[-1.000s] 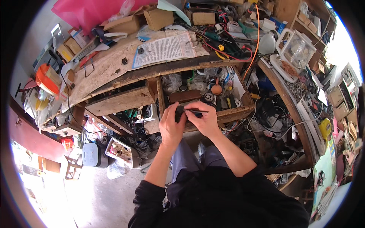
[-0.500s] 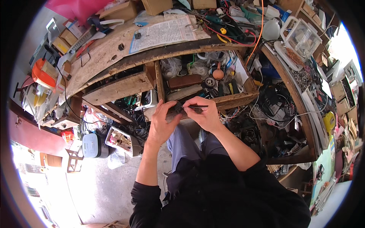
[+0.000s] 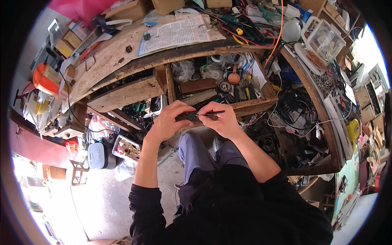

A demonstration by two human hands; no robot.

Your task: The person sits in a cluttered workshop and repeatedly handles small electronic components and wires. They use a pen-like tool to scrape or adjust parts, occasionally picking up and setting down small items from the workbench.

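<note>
In front of an open wooden drawer (image 3: 245,107), my left hand (image 3: 166,122) grips a small dark object (image 3: 190,116) between thumb and fingers. My right hand (image 3: 220,122) pinches a thin dark pen-like tool (image 3: 214,112), held nearly horizontal, its tip at that object; the object's detail is too small to make out. Just behind both hands the drawer holds a brown oblong case (image 3: 198,85), an orange bulb-shaped item (image 3: 233,78), several small tools and plastic bags.
The cluttered worktop (image 3: 102,75) has a printed sheet (image 3: 173,36), cardboard boxes (image 3: 167,6), tools and an orange cable. A side shelf (image 3: 328,134) full of parts runs along the right. A grey appliance (image 3: 100,157) and a small box (image 3: 124,143) sit on the floor at lower left.
My left hand and forearm have moved left and turned, with fingers curled over the dark object. My right hand has risen slightly, still holding the tool. The view has shifted a little.
</note>
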